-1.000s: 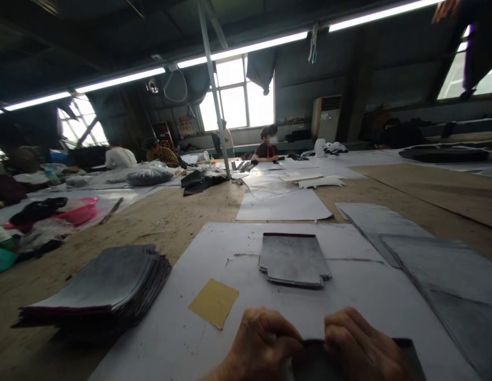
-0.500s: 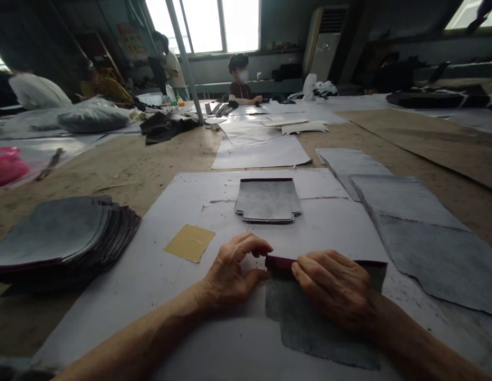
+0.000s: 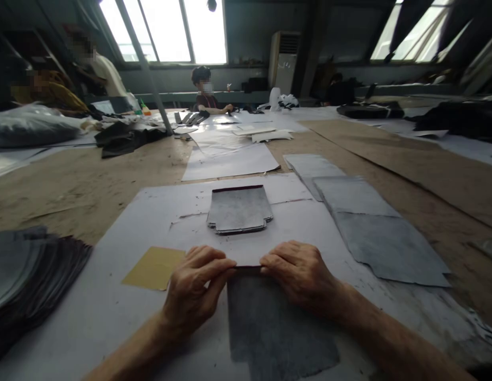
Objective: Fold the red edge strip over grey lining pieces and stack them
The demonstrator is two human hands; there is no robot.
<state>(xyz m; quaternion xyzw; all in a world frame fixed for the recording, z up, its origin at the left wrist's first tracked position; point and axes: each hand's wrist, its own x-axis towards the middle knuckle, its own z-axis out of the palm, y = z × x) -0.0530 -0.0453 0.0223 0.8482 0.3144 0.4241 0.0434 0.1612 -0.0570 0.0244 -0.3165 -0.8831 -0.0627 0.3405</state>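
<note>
A dark grey cut fabric piece lies on the white sheet in front of me, with a narrow maroon strip along its far edge. My left hand pinches the left end of that edge between thumb and fingers. On the same edge, farther right, my right hand is closed with its fingertips pressed together. Its palm and forearm cover the piece's right side. Just beyond both hands rests a small stack of grey notched pieces with a maroon far edge.
A tan square lies left of my left hand. A thick pile of grey pieces stands at the left. More grey panels lie at the right. White papers lie farther back, and a person sits across the table.
My left hand has closed on the piece's far edge, where its fingers were apart before. The maroon fold now shows as a thin line. The view has turned to the right.
</note>
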